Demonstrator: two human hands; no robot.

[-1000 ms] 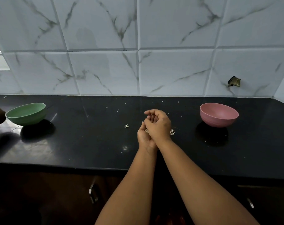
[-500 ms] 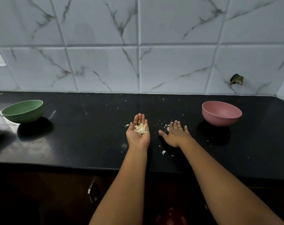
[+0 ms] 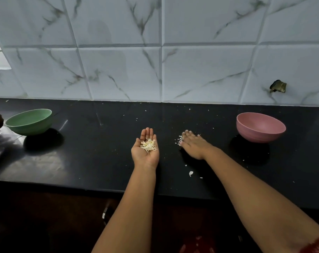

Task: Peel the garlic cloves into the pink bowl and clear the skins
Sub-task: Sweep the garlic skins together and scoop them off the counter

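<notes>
The black countertop (image 3: 93, 157) looks like polished stone — glossy, mirroring the pink bowl (image 3: 260, 127) as a dark patch below it and throwing pale glare left of the skins. Both that bowl and the green bowl (image 3: 30, 121), far to its left, look matt, smooth plastic. The garlic skins (image 3: 149, 145) are papery, dry flakes — the wall tiles (image 3: 118, 70) behind the countertop smooth, marble-veined, faintly sheened.

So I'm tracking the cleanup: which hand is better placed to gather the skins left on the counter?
The right hand: it lies flat on the counter against loose skins. The left hand is palm up, cupping a pile of skins.
</notes>
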